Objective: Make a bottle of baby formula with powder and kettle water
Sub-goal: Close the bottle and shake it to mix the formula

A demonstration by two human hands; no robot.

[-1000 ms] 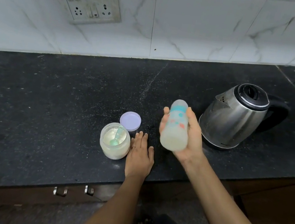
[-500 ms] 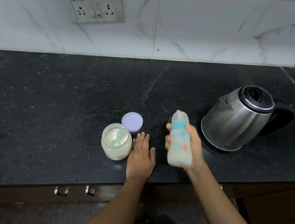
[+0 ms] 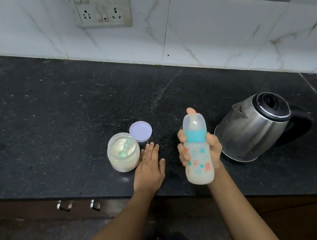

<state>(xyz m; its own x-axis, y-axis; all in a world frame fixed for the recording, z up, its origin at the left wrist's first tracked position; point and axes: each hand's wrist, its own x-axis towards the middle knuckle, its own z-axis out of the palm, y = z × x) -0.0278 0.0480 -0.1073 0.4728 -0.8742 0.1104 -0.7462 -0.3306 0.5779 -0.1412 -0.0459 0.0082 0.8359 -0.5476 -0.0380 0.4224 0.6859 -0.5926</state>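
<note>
The right hand (image 3: 206, 153) is wrapped around the baby bottle (image 3: 198, 153), holding it up off the counter and tilted a bit, with the clear cap and teal collar on top and cloudy milky liquid filling the body. Looks like the mixing or shaking stage, so the task seems nearly done. The left hand (image 3: 150, 167) holds nothing; it's just lying flat and relaxed on the black countertop (image 3: 48, 122), fingers loosely together, right beside the open jar of formula powder (image 3: 122, 155). A little green scoop (image 3: 124, 149) sits inside the jar on the powder, and the jar's lavender lid (image 3: 140, 131) lies on the counter just behind it, touching or almost touching. The steel electric kettle (image 3: 255, 127) stands to the right of the bottle, lid down, handle pointing away to the right. What could go wrong: if that collar isn't screwed down tight, a shake would spray formula all over, and if the water's hot, that's a burn risk on the fingers. The jar is open and close to the resting hand, so one careless nudge tips powder everywhere. The bottle also hangs near the counter edge, so a slip sends it to the floor. As for writing, there are teal and orange printed pictures on the bottle, and a small mark low on the kettle's base, but none of it is readable. A switch and socket plate (image 3: 97, 2) is on the tiled wall.
</note>
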